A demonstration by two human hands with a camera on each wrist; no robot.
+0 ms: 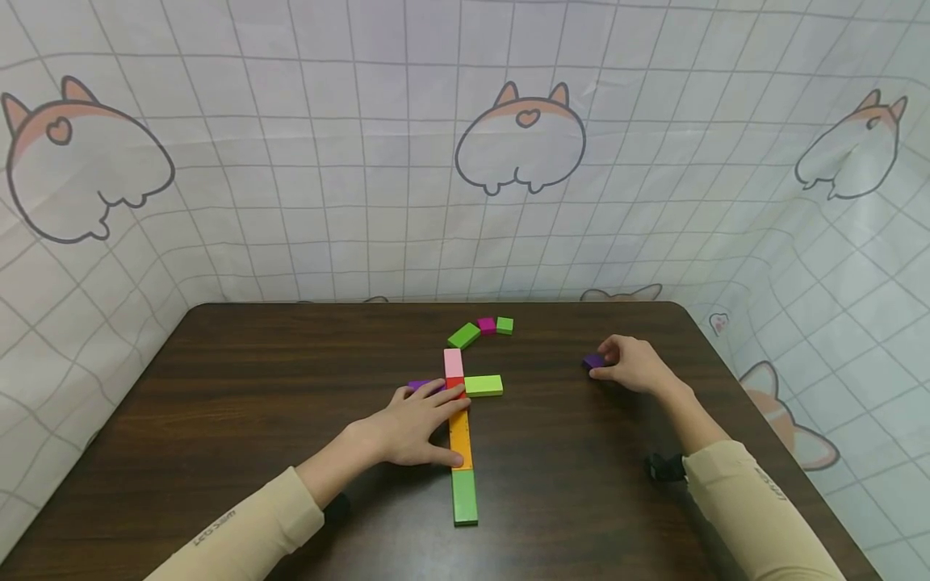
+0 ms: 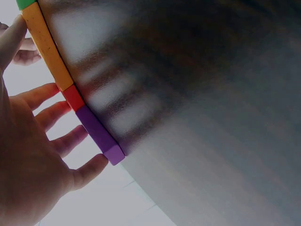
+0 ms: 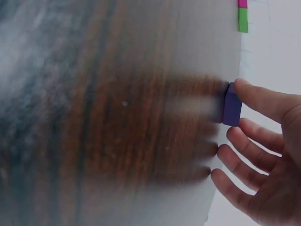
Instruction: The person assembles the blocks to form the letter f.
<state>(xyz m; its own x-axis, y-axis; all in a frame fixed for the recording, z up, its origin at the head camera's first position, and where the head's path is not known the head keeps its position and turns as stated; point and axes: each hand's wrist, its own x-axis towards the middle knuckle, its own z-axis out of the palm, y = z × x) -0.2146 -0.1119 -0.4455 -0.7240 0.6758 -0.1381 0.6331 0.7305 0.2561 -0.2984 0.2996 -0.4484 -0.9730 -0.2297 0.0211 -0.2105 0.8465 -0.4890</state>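
Observation:
My left hand (image 1: 416, 426) lies with fingers spread across a row of blocks near the table's middle. Its thumb touches the orange block (image 1: 461, 436), while the other fingertips reach the red block (image 1: 454, 382) and a purple block (image 2: 96, 127), partly hidden by the hand in the head view. A pink block (image 1: 454, 363) stands beyond the red one, a lime block (image 1: 483, 386) to its right, and a green block (image 1: 465, 496) at the near end. Farther right, my right hand (image 1: 630, 365) pinches a small dark purple block (image 3: 232, 107) between thumb and fingers, at the tabletop.
Beyond the row, an angled green block (image 1: 463, 336), a magenta block (image 1: 487, 326) and a small green block (image 1: 504, 325) form a short curve. The dark wooden table (image 1: 240, 387) backs onto a white gridded curtain (image 1: 327, 202) with cartoon prints.

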